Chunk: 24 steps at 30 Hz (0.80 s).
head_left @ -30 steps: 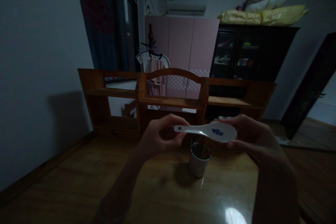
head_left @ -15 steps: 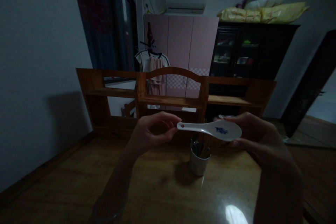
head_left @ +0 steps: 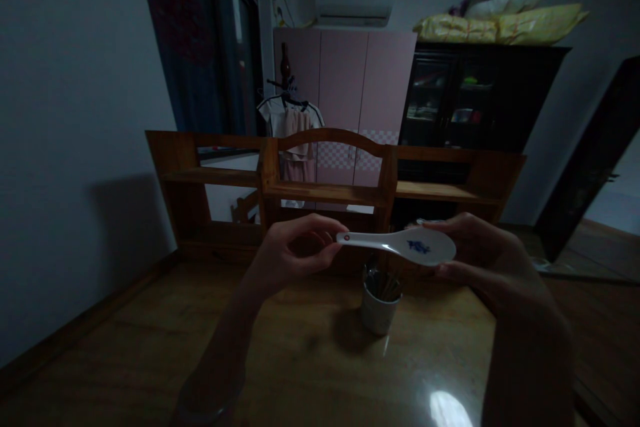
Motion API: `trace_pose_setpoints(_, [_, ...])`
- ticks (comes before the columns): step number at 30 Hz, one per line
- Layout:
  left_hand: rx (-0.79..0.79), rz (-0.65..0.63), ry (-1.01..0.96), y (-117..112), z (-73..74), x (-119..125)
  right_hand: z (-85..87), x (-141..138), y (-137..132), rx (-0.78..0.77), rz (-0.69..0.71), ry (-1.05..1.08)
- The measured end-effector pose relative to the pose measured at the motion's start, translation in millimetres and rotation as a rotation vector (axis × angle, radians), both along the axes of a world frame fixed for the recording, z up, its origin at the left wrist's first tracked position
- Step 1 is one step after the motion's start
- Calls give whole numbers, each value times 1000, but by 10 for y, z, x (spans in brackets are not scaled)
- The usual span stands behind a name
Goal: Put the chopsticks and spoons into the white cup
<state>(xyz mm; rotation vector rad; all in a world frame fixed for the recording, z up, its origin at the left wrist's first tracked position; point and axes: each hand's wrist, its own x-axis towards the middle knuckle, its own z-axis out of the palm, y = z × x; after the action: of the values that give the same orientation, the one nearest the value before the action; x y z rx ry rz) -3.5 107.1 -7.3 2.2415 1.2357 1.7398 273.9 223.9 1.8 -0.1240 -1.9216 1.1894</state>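
Observation:
A white soup spoon [head_left: 395,244] with a blue pattern in its bowl is held level in the air between my two hands. My left hand [head_left: 300,247] pinches the handle's end, beside its small hole. At the other end, my right hand [head_left: 483,253] grips the bowl's rim between thumb and fingers. Below and behind the spoon, a pale cup [head_left: 380,311] stands upright on the wooden table [head_left: 300,360]. Several thin sticks and utensils [head_left: 384,283] poke out of the cup; their kinds are hard to make out in the dim light.
A low wooden shelf unit [head_left: 325,193] runs along the table's far edge. A white wall [head_left: 75,147] borders the left side. Farther back stand a pink wardrobe [head_left: 343,73], a dark cabinet [head_left: 525,93] and hanging clothes [head_left: 295,123]. A bright reflection lies on the tabletop near the front.
The spoon and my right hand have shifted very slightly to the left. Both hands keep the same grip, and the cup stays in place.

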Motion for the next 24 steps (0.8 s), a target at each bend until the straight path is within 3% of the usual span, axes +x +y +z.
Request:
trace_pose_setpoints(10, [-67, -47, -62, 17, -43, -39, 20, -4, -6, 24, -24, -24])
trace_pose_setpoints(24, [-53, 15, -68, 36, -17, 56, 7, -13, 5, 25, -71, -9])
